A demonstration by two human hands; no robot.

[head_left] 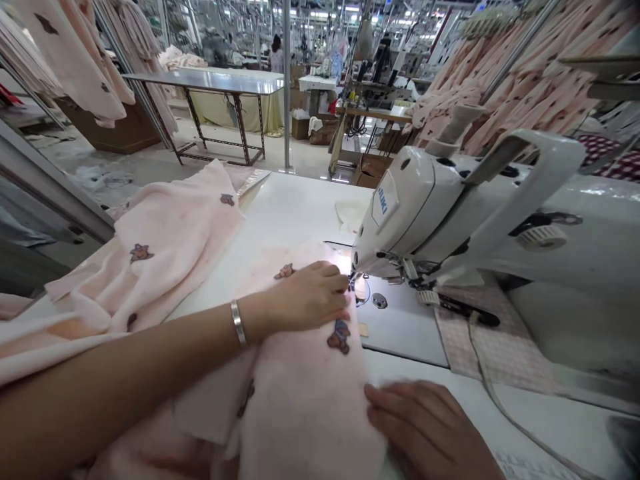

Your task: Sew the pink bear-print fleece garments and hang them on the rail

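A pink fleece fabric piece (305,400) printed with small brown bears lies on the white sewing table, its right edge running up to the needle area of a white sewing machine (415,207). My left hand (315,297), with a silver bracelet at the wrist, presses on the fabric just left of the presser foot (351,281); its fingers are bent and close together, gripping the cloth. Lower right, my right hand (425,423) has the fabric's near right edge between thumb and fingers. Its outline is slightly blurred. The needle tip is mostly hidden.
More pink bear-print fabric (170,233) is heaped on the table's left side. A cord (487,380) runs down from the machine over the tabletop. Pink garments hang on racks (530,73) at both sides. Behind stands a metal-topped table (215,80).
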